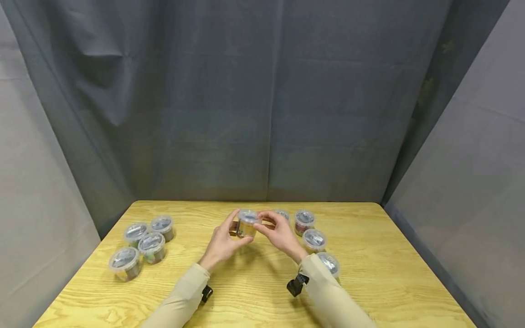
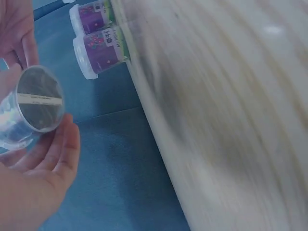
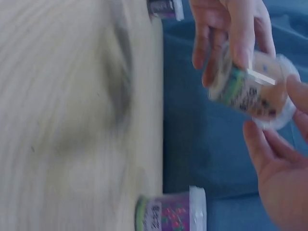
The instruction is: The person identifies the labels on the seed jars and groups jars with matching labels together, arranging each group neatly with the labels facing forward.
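Observation:
Above the middle of the table, a small clear-lidded plastic tub [image 1: 248, 224] with a yellow-orange label is held between both hands. My left hand [image 1: 223, 244] grips its side and lower edge, with the thumb near the bottom. Thumb and fingers of my right hand [image 1: 281, 232] pinch it from the right, close to the lid. In the left wrist view the base of the tub [image 2: 41, 99] faces the camera. The right wrist view shows the label side of the tub [image 3: 255, 91], tilted, with the left thumb pressing on it. Part of the far-side fingers is hidden.
Several similar lidded tubs [image 1: 151, 247] form a group on the left of the wooden table [image 1: 246, 300]. On the right, more tubs [image 1: 305, 221] stand in a rough line, one partly behind the right hand and one partly behind the sleeve. Grey curtains [image 1: 213, 114] surround the table.

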Available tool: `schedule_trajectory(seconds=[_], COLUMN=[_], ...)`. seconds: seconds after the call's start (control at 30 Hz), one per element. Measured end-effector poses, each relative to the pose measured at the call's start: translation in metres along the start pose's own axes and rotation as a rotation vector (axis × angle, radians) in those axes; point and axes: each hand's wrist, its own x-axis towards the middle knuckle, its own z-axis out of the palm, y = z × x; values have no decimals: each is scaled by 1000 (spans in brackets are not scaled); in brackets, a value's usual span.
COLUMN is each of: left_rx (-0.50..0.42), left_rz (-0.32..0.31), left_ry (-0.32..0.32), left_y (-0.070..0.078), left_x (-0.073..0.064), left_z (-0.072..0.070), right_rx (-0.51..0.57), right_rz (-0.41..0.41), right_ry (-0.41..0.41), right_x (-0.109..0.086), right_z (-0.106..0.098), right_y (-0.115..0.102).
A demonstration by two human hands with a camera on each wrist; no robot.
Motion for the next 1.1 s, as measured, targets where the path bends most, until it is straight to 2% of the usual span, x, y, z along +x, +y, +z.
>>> schedule_trajectory(seconds=[0.1,0.2,0.37,0.43,0.57,0.67,0.77,0.9,1.1], left_rx=[-45,-60,2,16,-14,-48,-77,-78,-45], left_rz=[-10,-20,-1,12,31,26,26,34,89], left_ry=[-13,-25,3,26,37,20,-2,-17,-12], left_y=[1,4,4,5,5,4,3,3,8], left_x=[1,2,1,0,-3,-6,-5,-3,0], left_z=[-1,-2,0,1,3,4,6,8,12], right_rx=[11,3,-35,-44,-53,-50,-21,-15,-75], right_rz=[4,7,-12,-17,-23,-8,-7,-3,23], right_ry=[-38,-29,28,25,-33,-90,-112,-88,-15], right_x=[2,3,2,1,-2,-3,-1,-1,-2], right_z=[-7,-8,-1,-1,-6,-12,-17,-18,-18], right_y=[-2,-2,-3,-6,-9,-8,-6,-4,-6])
